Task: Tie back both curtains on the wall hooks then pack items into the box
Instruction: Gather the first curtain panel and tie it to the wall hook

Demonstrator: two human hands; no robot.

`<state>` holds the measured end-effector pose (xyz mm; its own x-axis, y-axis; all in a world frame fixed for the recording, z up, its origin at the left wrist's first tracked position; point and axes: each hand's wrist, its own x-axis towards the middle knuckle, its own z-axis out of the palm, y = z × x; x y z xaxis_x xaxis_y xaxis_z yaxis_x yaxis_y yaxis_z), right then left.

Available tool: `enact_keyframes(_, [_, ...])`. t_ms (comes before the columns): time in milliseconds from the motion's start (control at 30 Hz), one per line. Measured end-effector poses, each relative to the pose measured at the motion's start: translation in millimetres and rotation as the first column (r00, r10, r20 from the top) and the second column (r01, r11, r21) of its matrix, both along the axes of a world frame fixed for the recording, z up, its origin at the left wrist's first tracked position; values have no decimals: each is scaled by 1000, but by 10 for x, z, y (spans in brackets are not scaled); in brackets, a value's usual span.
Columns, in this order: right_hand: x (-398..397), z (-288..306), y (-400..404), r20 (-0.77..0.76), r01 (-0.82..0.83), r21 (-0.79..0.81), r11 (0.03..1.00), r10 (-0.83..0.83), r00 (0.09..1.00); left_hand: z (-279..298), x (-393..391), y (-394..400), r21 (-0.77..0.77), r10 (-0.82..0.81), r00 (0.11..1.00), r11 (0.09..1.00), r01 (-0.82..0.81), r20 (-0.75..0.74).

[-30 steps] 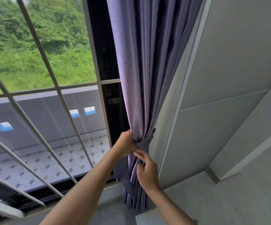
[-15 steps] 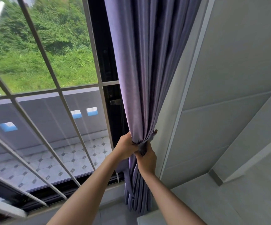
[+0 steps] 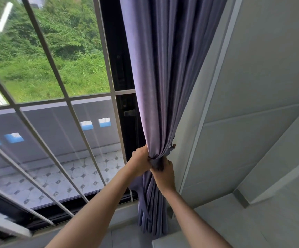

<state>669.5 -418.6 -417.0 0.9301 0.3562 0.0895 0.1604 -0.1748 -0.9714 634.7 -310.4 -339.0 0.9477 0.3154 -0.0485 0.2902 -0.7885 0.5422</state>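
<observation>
Both hands together at gathered purple curtain [image 3: 164, 83]: L hand [image 3: 140, 162] & R hand [image 3: 164, 176] clamped on tieback band [image 3: 156, 162].

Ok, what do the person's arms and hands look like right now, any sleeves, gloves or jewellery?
Both forearms are bare as far as the frame shows: no sleeves in view. The left hand and right hand wear no gloves, and no rings, watch or wristband are visible.

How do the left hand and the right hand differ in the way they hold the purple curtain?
The left hand grips the bunched curtain from the window side; the right hand grips it from the wall side. The left hand sits slightly higher; the right hand sits lower, its fingers on the darker tie band. Both close on the curtain's gathered waist and touch each other.
</observation>
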Motion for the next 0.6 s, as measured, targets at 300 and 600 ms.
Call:
enact_keyframes(300, [15,62,-125,25,14,40,999,-15,1000,-19,29,23,-36,61,998,998,-60,22])
enact_keyframes(600, [61,-14,7,16,160,-18,987,-159,987,47,18,-36,-262,170,982,955,-142,87])
